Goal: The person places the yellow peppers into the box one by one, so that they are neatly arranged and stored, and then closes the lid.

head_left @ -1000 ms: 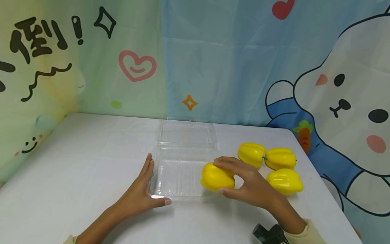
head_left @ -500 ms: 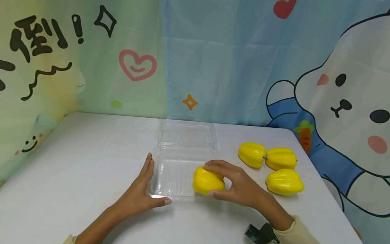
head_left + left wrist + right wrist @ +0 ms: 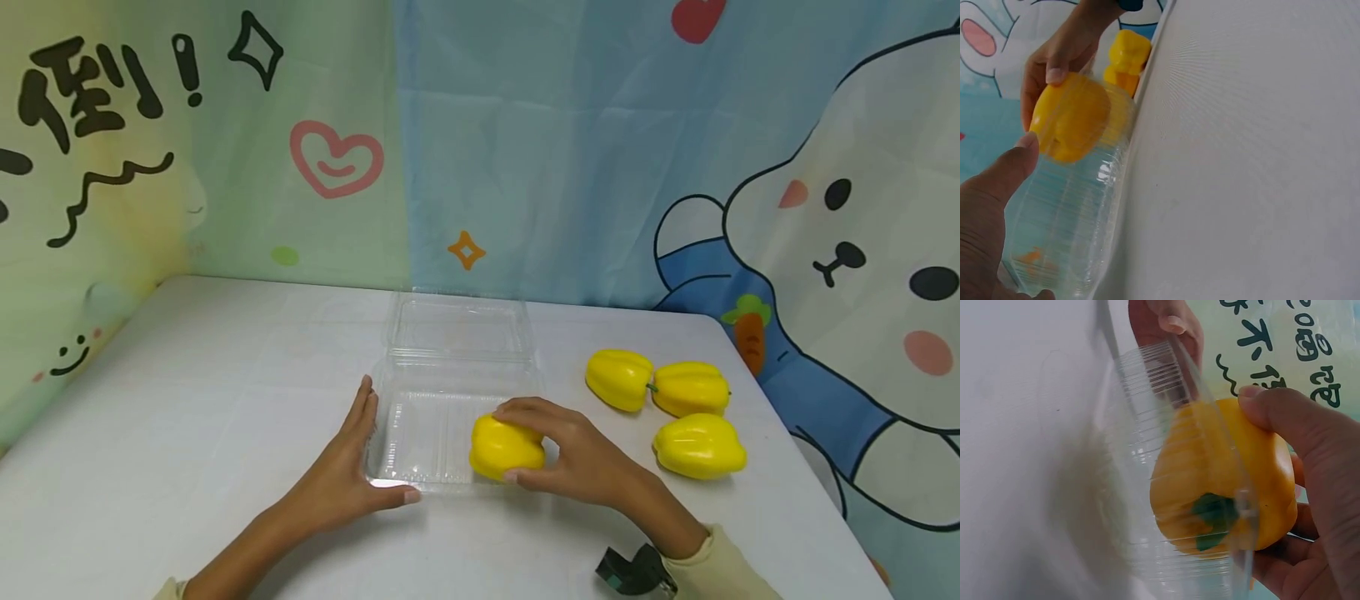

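Observation:
A clear plastic clamshell box (image 3: 420, 429) lies open on the white table (image 3: 187, 400), its lid (image 3: 459, 327) folded back toward the wall. My right hand (image 3: 573, 454) grips a yellow bell pepper (image 3: 501, 450) between thumb and fingers at the right end of the box's base. Through the clear wall in the right wrist view, the green stem of this pepper (image 3: 1269, 481) shows. My left hand (image 3: 337, 475) rests against the box's left side, fingers straight and thumb spread along the front edge. In the left wrist view its thumb (image 3: 1013, 165) reaches up near the rim.
Several objects stand right of the box: yellow bell peppers, one at the back left (image 3: 618, 379), one behind right (image 3: 690, 389) and one nearer (image 3: 700, 447). A printed cloth backdrop (image 3: 525, 150) hangs behind the table. A black wrist camera (image 3: 636, 571) sits by the right sleeve.
My right hand has moved left with the bell pepper, from the box's right edge to over its base, and slowed. The left hand and the box stay in place.

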The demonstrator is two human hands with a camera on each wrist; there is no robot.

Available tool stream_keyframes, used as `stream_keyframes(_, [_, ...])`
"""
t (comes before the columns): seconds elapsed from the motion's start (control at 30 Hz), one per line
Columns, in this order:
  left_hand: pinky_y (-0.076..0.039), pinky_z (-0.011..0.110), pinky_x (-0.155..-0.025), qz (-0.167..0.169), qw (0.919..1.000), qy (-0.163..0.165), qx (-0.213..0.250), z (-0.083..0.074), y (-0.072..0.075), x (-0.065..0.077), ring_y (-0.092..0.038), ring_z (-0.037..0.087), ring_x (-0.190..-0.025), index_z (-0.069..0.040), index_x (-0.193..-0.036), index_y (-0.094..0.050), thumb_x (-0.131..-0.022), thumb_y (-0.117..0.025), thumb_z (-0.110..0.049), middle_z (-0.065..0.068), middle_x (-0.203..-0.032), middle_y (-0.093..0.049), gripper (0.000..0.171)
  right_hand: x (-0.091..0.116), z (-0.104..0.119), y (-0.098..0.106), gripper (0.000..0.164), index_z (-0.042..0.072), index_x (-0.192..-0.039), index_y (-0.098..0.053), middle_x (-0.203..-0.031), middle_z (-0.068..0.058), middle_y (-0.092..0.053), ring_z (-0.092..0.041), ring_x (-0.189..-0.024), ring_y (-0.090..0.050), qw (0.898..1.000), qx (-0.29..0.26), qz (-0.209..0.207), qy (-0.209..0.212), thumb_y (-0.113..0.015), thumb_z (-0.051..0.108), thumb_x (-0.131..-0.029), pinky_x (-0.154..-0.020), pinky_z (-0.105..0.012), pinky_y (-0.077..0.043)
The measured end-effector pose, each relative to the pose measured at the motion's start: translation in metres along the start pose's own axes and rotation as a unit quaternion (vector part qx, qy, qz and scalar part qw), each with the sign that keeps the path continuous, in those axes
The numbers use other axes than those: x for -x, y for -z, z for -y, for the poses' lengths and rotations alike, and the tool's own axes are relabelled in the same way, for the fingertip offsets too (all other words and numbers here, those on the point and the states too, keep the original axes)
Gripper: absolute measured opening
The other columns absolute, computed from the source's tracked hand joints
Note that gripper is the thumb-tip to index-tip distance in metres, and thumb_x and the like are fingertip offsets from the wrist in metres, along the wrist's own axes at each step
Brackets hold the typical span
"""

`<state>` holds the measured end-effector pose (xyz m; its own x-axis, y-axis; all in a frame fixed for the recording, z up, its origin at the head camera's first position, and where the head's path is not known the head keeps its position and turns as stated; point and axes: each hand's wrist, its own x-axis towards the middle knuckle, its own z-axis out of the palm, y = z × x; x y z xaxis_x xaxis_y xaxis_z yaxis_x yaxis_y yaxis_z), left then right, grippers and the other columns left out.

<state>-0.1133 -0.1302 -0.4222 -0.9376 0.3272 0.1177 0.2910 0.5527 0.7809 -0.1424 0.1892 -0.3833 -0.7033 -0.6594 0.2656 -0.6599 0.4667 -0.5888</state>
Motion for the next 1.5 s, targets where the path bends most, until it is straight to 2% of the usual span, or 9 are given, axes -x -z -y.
stream_keyframes(0.27, [-0.021, 0.053, -0.112, 0.001, 1.0, -0.007, 0.003, -0.002, 0.0, -0.001, -0.004, 0.028, -0.147, 0.004, -0.153, -0.006, -0.063, -0.088, -0.052, 0.0, -0.161, 0.013, 0.134, 0.001, -0.007, -0.003, 0.057, 0.02, -0.134, -0.057, -0.137, 0.005, -0.052, -0.017, -0.124, -0.051, 1.0, 0.007, 0.013, -0.003, -0.074, 0.043, -0.085, -0.1, -0.041, -0.045])
stream_keyframes(0.6, [-0.022, 0.054, -0.111, -0.005, 0.9998, -0.016, 0.007, 0.0, 0.0, -0.001, -0.006, 0.031, -0.147, 0.005, -0.153, -0.008, -0.062, -0.088, -0.052, 0.002, -0.162, 0.01, 0.134, 0.002, -0.011, -0.009, 0.058, 0.019, -0.136, -0.056, -0.137, 0.004, -0.051, -0.017, -0.126, -0.049, 0.999, 0.038, 0.014, 0.023, -0.074, 0.042, -0.085, -0.101, -0.042, -0.044])
stream_keyframes(0.83, [-0.022, 0.053, -0.112, -0.002, 1.0, -0.007, 0.002, -0.001, 0.0, -0.001, -0.006, 0.028, -0.147, 0.004, -0.153, -0.007, -0.063, -0.088, -0.052, -0.002, -0.161, 0.012, 0.134, 0.0, -0.014, -0.009, 0.062, 0.015, -0.138, -0.054, -0.138, 0.001, -0.052, -0.019, -0.126, -0.049, 0.998, 0.05, 0.029, 0.015, -0.07, 0.047, -0.087, -0.101, -0.044, -0.044])
stream_keyframes(1.2, [-0.022, 0.053, -0.112, -0.001, 1.0, -0.005, 0.004, 0.0, 0.001, -0.001, -0.006, 0.028, -0.147, 0.003, -0.153, -0.007, -0.063, -0.088, -0.051, -0.002, -0.161, 0.012, 0.133, -0.002, -0.015, -0.01, 0.062, 0.015, -0.139, -0.053, -0.139, 0.004, -0.051, -0.017, -0.127, -0.048, 0.998, 0.047, 0.048, 0.006, -0.065, 0.05, -0.09, -0.102, -0.043, -0.043])
stream_keyframes(1.3, [-0.022, 0.053, -0.111, -0.003, 1.0, -0.007, 0.001, 0.001, 0.0, -0.001, -0.006, 0.029, -0.147, 0.004, -0.153, -0.008, -0.063, -0.088, -0.051, -0.001, -0.162, 0.011, 0.133, -0.002, -0.016, -0.01, 0.064, 0.015, -0.14, -0.052, -0.141, 0.005, -0.05, -0.017, -0.129, -0.046, 0.998, 0.039, 0.05, -0.003, -0.065, 0.051, -0.089, -0.103, -0.043, -0.042])
stream_keyframes(1.5, [-0.023, 0.055, -0.11, -0.003, 0.9999, -0.014, -0.001, 0.003, -0.001, 0.0, -0.007, 0.031, -0.146, 0.004, -0.153, -0.007, -0.064, -0.086, -0.055, 0.0, -0.162, 0.011, 0.133, -0.001, -0.014, -0.012, 0.07, 0.017, -0.145, -0.047, -0.151, 0.003, -0.037, -0.019, -0.136, -0.037, 0.998, 0.033, 0.054, -0.016, -0.066, 0.052, -0.088, -0.106, -0.046, -0.037])
